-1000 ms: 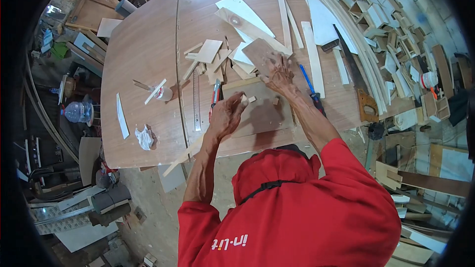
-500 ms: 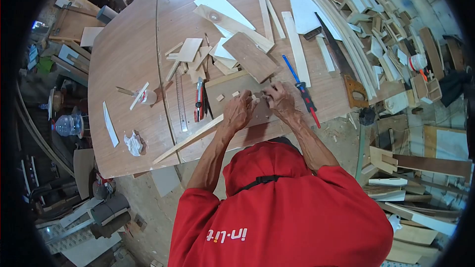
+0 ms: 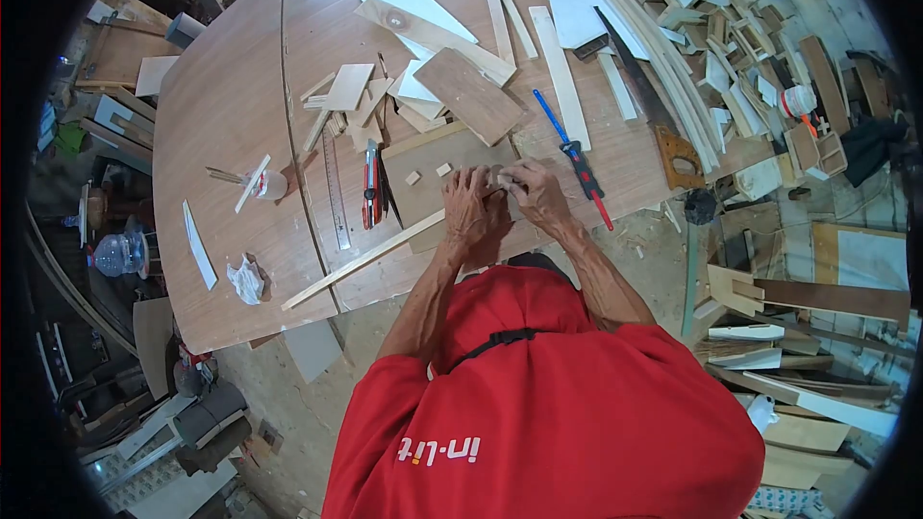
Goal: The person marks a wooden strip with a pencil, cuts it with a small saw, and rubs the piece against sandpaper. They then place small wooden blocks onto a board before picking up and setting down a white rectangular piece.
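Brown wooden tabletop (image 3: 221, 67): open, upper left. Between there and bare left hand (image 3: 469, 208): red-and-black cutter (image 3: 371, 188), long straight ruler (image 3: 336, 190).

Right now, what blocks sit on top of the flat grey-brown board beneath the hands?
Two small pale wooden blocks show; what the left hand and right hand cover is hidden.

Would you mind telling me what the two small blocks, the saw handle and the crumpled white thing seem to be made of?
Small blocks: apparently bare wood, pale and matt.
Saw handle: probably wood, perhaps varnished, judging by its orange-brown colour.
Crumpled white thing: thin plastic or paper, given its creases; unclear which.
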Demonstrator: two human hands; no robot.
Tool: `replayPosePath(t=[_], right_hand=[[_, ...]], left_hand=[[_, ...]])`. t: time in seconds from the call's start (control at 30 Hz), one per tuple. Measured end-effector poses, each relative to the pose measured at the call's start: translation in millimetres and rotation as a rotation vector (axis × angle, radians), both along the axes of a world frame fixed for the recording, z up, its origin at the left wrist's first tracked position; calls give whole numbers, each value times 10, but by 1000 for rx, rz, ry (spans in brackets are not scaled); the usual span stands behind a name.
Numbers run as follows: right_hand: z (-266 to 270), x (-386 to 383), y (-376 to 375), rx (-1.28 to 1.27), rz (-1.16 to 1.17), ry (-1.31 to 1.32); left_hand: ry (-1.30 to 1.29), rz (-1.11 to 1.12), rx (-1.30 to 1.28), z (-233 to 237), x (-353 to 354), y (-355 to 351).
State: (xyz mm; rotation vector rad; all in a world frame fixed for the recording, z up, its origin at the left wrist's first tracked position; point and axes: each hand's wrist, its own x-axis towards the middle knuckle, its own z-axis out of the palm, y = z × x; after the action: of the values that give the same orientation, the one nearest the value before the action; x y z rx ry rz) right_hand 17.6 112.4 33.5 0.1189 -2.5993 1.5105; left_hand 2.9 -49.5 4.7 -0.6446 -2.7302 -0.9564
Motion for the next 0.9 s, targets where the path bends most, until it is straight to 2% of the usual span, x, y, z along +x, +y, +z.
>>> replayPosePath(t=[0.07, 0.17, 0.27, 0.37, 0.57, 0.9], right_hand=[[-26, -5, -66, 134, 41, 120], [-36, -16, -90, 153, 65, 119], [12, 45, -93, 92, -6, -24], [-35, 119, -129, 93, -133, -15], [-63, 188, -173, 54, -184, -9], [-122, 194, -188, 43, -211, -26]], left_hand=[[-15, 7, 30, -35, 18, -24], [-2, 0, 39, -3, 4, -42], [4, -76, 102, -17, -4, -55], [19, -60, 140, -15, -14, -39], [25, -106, 113, -22, -36, -69], [-4, -50, 5, -103, -13, -21]])
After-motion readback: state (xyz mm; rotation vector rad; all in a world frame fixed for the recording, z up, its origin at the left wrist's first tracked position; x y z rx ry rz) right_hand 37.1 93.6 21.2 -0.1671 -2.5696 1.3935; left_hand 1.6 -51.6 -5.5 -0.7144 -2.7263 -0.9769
